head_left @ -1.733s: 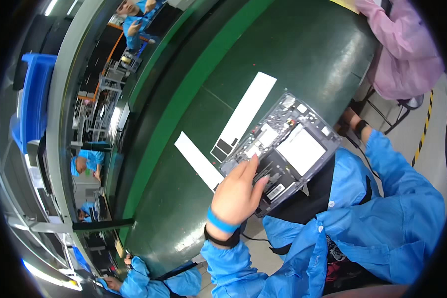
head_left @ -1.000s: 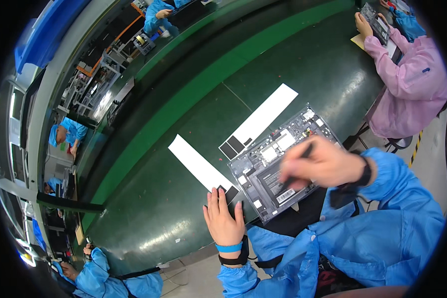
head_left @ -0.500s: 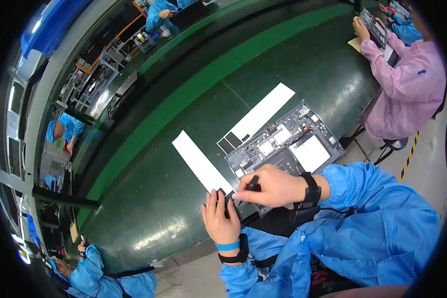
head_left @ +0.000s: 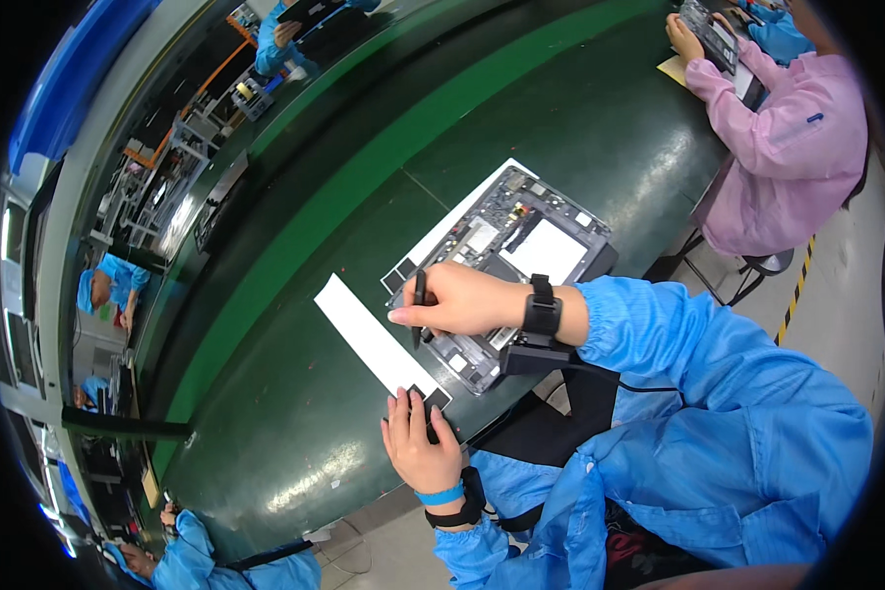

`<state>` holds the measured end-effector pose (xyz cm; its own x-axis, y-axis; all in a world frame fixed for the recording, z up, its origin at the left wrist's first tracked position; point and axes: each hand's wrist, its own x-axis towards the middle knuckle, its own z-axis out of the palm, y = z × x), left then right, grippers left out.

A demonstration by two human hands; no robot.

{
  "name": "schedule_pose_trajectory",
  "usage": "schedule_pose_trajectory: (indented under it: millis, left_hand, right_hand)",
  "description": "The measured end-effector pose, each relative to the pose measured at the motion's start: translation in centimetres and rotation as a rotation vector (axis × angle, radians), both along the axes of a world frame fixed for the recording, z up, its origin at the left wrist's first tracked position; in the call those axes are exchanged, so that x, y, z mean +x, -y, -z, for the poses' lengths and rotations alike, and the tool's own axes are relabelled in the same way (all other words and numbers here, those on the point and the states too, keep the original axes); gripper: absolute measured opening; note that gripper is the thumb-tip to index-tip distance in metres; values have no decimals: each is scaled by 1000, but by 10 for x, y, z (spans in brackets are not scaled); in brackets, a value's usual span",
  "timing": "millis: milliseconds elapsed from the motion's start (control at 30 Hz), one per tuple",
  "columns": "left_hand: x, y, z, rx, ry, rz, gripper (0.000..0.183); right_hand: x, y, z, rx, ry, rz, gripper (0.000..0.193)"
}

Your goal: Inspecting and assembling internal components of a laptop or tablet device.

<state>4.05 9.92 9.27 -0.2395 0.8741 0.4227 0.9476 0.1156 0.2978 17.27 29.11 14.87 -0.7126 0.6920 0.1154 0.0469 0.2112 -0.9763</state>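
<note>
An opened laptop base (head_left: pixel 481 236) lies on the green bench, its circuit board and a white rectangular panel (head_left: pixel 549 250) exposed. My right hand (head_left: pixel 462 298) is over its left part, closed around a slim black pen-like tool (head_left: pixel 419 293) that stands nearly upright; whether its tip touches anything cannot be made out. Left of the laptop lies a long white strip (head_left: pixel 366 327) with black pieces at its near end. My left hand (head_left: pixel 425 450) rests its spread fingers on that end, partly hiding the pieces. Another white strip (head_left: pixel 443 232) shows along the laptop's far left edge, partly covered by it.
The green bench (head_left: pixel 265 383) curves along its near edge in front of me. At the right, a co-worker in pink (head_left: pixel 787 147) holds an opened device. Other workers in blue sit at the far side and at the lower left. A stool (head_left: pixel 765 264) stands at the right.
My right hand has moved from beside my left fingers to over the laptop. The laptop has shifted far-left and now covers much of the second strip. The whole view has shifted slightly.
</note>
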Motion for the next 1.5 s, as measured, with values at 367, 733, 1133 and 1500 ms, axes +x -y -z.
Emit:
schedule_pose_trajectory:
  millis: [367, 733, 1133, 1500]
  left_hand:
    - [0, 1, 2, 135, 23, 32, 22]
    - [5, 2, -1, 134, 64, -44, 29]
    - [13, -1, 3, 174, -37, -88, 27]
    - [14, 0, 0, 128, -63, -91, 25]
  right_hand:
    - [6, 61, -4, -177, -41, -114, 28]
    - [-11, 73, 24, 525, 124, 277, 21]
    - [-15, 73, 29, 577, 129, 249, 26]
    - [-13, 72, 27, 512, 148, 214, 24]
